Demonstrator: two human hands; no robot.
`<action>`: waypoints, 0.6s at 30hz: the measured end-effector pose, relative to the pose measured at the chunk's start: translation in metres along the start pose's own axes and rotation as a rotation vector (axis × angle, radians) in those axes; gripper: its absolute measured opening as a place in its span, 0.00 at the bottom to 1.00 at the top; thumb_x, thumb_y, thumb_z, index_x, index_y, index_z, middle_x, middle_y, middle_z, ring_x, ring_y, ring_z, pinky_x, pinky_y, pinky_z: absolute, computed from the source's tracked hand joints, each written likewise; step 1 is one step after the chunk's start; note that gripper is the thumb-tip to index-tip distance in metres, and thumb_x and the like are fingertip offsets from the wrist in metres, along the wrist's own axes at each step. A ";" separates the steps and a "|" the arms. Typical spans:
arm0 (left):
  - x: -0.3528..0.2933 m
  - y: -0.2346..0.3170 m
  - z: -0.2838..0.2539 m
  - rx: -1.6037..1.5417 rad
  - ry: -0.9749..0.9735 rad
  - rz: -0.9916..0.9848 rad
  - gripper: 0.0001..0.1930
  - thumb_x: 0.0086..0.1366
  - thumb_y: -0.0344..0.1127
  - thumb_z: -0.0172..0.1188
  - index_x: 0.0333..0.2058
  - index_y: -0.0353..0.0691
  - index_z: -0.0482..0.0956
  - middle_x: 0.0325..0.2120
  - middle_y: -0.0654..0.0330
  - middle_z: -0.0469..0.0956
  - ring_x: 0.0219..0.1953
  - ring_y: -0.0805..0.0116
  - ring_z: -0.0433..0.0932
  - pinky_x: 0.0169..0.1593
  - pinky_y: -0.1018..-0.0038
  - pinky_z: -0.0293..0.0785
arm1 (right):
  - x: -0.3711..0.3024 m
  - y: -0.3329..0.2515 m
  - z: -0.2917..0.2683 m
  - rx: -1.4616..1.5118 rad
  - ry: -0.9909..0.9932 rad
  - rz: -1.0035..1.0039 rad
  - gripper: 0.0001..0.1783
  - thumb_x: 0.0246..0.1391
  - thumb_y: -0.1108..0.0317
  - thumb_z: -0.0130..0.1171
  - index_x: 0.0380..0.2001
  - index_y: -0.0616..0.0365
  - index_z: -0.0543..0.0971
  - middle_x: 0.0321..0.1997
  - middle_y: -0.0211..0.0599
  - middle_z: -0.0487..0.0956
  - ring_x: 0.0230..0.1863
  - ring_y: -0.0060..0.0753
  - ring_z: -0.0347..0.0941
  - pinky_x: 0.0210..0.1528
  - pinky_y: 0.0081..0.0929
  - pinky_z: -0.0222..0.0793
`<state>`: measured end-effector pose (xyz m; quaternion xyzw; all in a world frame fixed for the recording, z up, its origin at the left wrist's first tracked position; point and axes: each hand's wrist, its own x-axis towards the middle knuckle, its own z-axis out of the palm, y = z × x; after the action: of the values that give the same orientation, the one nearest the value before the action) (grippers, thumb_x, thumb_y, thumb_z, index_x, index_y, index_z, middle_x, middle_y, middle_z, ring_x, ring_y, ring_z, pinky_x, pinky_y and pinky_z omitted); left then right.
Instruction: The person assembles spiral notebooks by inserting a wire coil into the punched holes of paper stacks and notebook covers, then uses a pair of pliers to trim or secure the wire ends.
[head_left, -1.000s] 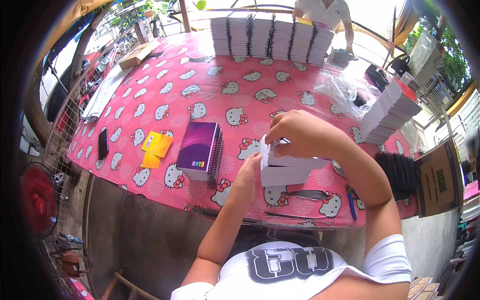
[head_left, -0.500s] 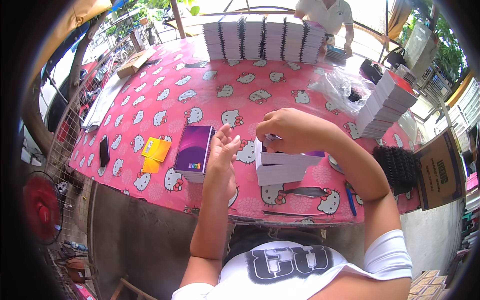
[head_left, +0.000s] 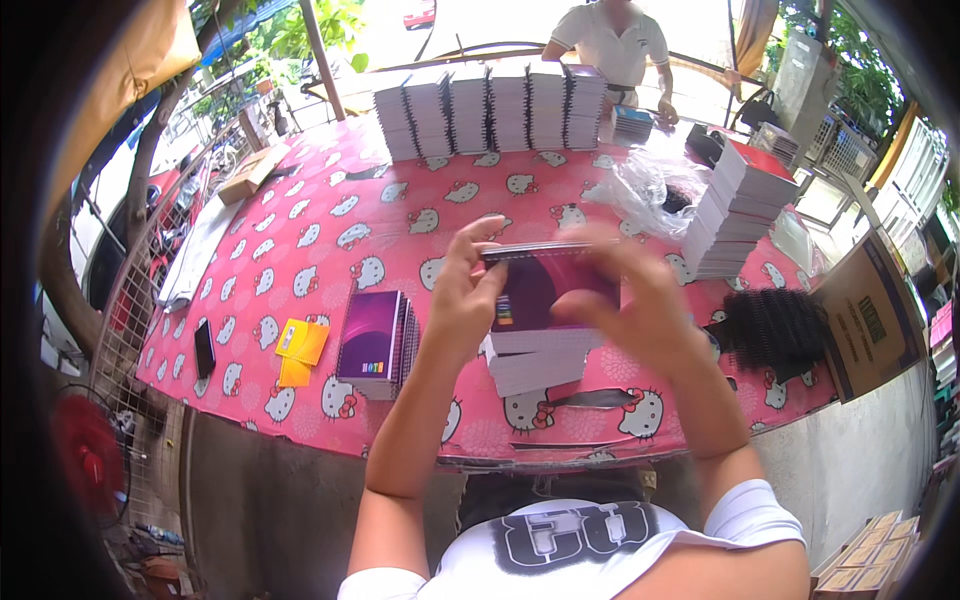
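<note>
My left hand [head_left: 468, 290] grips the left end of a purple notebook [head_left: 535, 285], its thumb over the cover. The notebook is tilted up above the table, with a row of small punched holes along its top edge. My right hand [head_left: 640, 300] is smeared by motion at the notebook's right end, thumb and fingers across its cover and top edge. Below it lies a stack of white-paged pads [head_left: 535, 368]. Left of my left forearm stands a stack of purple spiral notebooks [head_left: 370, 340].
Two yellow pieces [head_left: 300, 350] and a black phone [head_left: 205, 348] lie at left. Tall stacks of spiral notebooks [head_left: 470, 115] line the far edge, near another person [head_left: 620, 50]. At right are a pad stack [head_left: 735, 215], black spiral coils [head_left: 775, 330], clear plastic [head_left: 650, 190] and a carton [head_left: 868, 320].
A purple notebook is now raised in my left hand, which was empty and upright before. My right hand has moved off the white pads to the notebook's right end. The view has shifted.
</note>
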<state>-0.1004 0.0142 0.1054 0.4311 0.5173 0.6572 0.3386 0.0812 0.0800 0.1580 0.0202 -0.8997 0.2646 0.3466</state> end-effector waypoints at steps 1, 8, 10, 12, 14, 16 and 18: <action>-0.003 0.000 0.005 0.001 0.027 0.108 0.27 0.64 0.20 0.50 0.61 0.42 0.60 0.41 0.59 0.70 0.37 0.78 0.72 0.39 0.81 0.71 | 0.000 -0.011 -0.020 0.130 0.133 0.092 0.21 0.46 0.80 0.63 0.46 0.60 0.72 0.46 0.38 0.76 0.47 0.28 0.74 0.48 0.28 0.69; -0.020 -0.001 0.023 0.642 0.036 0.514 0.30 0.59 0.21 0.58 0.60 0.45 0.65 0.46 0.52 0.64 0.52 0.56 0.62 0.55 0.67 0.63 | -0.039 0.065 -0.003 0.465 0.240 0.503 0.21 0.46 0.78 0.65 0.41 0.59 0.67 0.37 0.35 0.73 0.42 0.28 0.71 0.45 0.28 0.67; -0.019 0.000 0.025 0.594 0.021 0.478 0.29 0.59 0.24 0.60 0.59 0.46 0.66 0.47 0.52 0.63 0.52 0.55 0.61 0.55 0.67 0.62 | -0.037 0.060 0.004 0.343 0.282 0.488 0.20 0.45 0.76 0.65 0.40 0.60 0.67 0.35 0.39 0.74 0.39 0.33 0.73 0.43 0.33 0.68; -0.020 0.006 0.027 0.619 0.042 0.409 0.31 0.59 0.33 0.65 0.60 0.49 0.66 0.52 0.49 0.62 0.54 0.52 0.61 0.58 0.63 0.60 | -0.035 0.057 0.002 0.203 0.308 0.472 0.20 0.45 0.76 0.66 0.39 0.60 0.67 0.33 0.39 0.74 0.37 0.35 0.74 0.41 0.33 0.68; -0.023 0.022 0.049 1.006 0.280 0.587 0.31 0.56 0.39 0.68 0.59 0.50 0.68 0.57 0.51 0.61 0.54 0.56 0.64 0.58 0.65 0.61 | -0.031 0.056 0.003 0.172 0.321 0.498 0.19 0.45 0.76 0.65 0.38 0.60 0.67 0.32 0.40 0.75 0.36 0.37 0.74 0.41 0.33 0.68; -0.018 0.027 0.062 1.141 0.322 0.657 0.25 0.54 0.41 0.69 0.51 0.47 0.76 0.50 0.54 0.70 0.47 0.60 0.69 0.52 0.68 0.66 | -0.030 0.052 0.001 0.175 0.313 0.523 0.19 0.45 0.75 0.66 0.37 0.61 0.68 0.32 0.42 0.76 0.36 0.41 0.75 0.42 0.33 0.68; -0.006 0.022 0.059 1.093 0.255 0.646 0.18 0.53 0.40 0.70 0.43 0.45 0.82 0.41 0.58 0.78 0.40 0.63 0.73 0.46 0.70 0.69 | -0.032 0.047 -0.003 0.220 0.280 0.547 0.20 0.43 0.74 0.68 0.39 0.61 0.70 0.34 0.44 0.77 0.38 0.44 0.75 0.42 0.34 0.69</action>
<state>-0.0434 0.0265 0.1305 0.5939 0.6576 0.4141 -0.2086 0.0970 0.1172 0.1172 -0.2216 -0.7813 0.4437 0.3789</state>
